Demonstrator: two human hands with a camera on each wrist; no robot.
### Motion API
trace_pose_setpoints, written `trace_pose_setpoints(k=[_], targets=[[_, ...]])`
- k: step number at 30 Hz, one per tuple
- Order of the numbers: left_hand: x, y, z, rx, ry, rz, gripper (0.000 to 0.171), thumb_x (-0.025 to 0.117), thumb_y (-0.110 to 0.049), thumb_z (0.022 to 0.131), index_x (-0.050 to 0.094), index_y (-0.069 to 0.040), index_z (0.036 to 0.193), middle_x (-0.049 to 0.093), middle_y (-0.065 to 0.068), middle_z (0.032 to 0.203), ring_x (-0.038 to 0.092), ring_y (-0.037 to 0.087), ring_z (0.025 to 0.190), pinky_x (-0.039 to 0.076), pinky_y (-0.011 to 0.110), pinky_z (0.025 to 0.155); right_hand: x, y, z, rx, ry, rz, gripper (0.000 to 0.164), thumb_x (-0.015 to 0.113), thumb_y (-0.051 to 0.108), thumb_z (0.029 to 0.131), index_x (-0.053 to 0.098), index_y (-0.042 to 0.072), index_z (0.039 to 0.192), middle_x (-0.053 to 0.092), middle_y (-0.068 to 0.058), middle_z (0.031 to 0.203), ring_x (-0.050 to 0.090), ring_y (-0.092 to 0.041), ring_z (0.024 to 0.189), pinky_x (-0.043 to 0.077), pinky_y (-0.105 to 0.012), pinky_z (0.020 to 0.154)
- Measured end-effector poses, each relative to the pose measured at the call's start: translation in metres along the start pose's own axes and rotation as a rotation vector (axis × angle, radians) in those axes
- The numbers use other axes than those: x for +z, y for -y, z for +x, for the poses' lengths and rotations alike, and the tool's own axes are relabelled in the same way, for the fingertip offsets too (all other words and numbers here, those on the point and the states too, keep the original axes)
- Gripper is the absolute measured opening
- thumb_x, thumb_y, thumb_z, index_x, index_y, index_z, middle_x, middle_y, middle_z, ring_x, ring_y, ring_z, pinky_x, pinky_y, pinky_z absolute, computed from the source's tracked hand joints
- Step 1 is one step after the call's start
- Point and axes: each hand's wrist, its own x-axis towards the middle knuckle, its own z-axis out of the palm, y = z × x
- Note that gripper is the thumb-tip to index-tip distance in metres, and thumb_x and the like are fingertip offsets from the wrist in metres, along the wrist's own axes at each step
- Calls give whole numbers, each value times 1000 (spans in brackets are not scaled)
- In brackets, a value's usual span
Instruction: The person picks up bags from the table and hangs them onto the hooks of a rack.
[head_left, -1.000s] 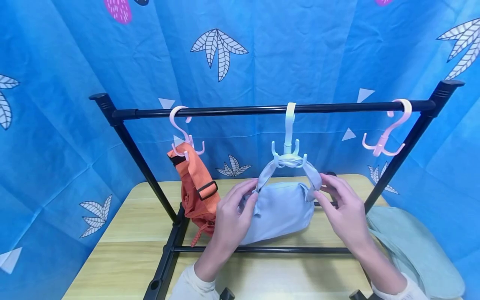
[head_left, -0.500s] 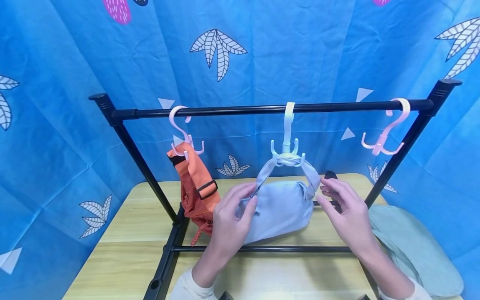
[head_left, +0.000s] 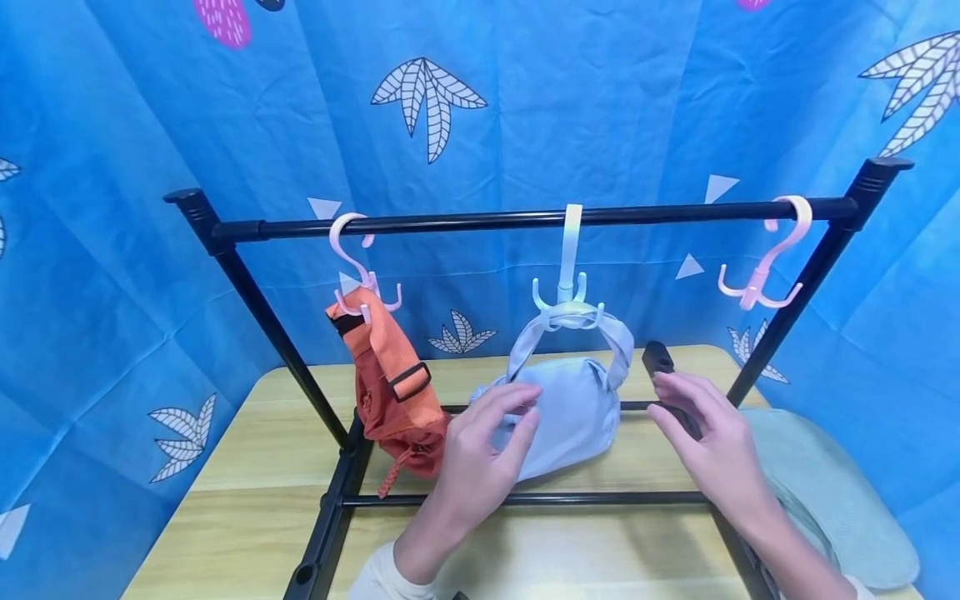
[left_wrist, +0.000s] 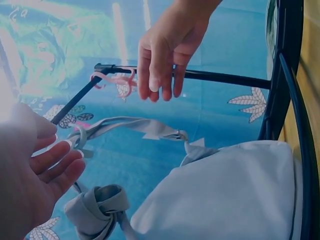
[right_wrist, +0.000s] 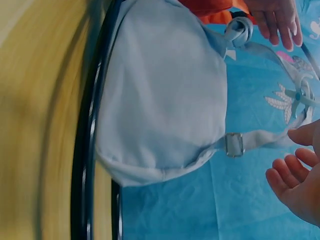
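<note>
From a pale mint multi-prong hook (head_left: 567, 279) a light blue bag (head_left: 577, 417) hangs by its strap (head_left: 617, 342). My left hand (head_left: 483, 454) is in front of the bag's left side, fingers loosely bent, and hides part of it. To the right of the bag, my right hand (head_left: 712, 442) is held apart from it with nothing in its fingers. A knot (left_wrist: 97, 210) in the strap shows in the left wrist view. In the right wrist view a metal buckle (right_wrist: 234, 144) joins strap and bag, near my right fingers.
The black rack's top bar (head_left: 465, 221) carries the hooks. An orange-red bag (head_left: 397, 400) hangs from the left pink hook (head_left: 363, 279); the right pink hook (head_left: 761, 275) bears nothing. A grey-green bag (head_left: 825, 492) lies at the right on the wooden table (head_left: 225, 500).
Both hands have let go of the light blue bag's strap, the right one first. They have drawn back a little, and the bag stays hanging on the hook.
</note>
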Motion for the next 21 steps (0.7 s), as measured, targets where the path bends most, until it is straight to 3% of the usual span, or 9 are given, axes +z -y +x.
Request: trace_pose_setpoints(k=[3,10,15,21], targets=[[3,-1,-1,8,25,0,29,70,-2,96,72,-5,124,75,9,120,74,18,100,61,23,90,-5,-5,-4,20,-4,-42,44,79,-1,89,70,10,131,72,-11,122,60,15,109,43,1,95],[11,-3,-3,24,74,26,29,71,-5,96,72,-8,124,76,7,121,73,18,110,59,26,97,-15,-14,-13,57,20,-151,37,79,7,91,71,10,128,73,-10,121,52,24,107,41,2,84],[16,-3,-4,14,109,26,29,71,-6,96,72,-9,125,75,8,122,71,18,117,57,28,103,-26,-22,-17,64,29,-209,34,79,9,91,72,10,125,73,-10,121,48,25,106,37,6,88],[26,1,-6,71,119,24,30,73,-3,92,72,-7,122,76,10,121,72,19,116,55,25,105,-43,-34,-23,109,72,-287,34,80,16,91,72,7,123,74,-13,117,42,29,103,35,7,85]])
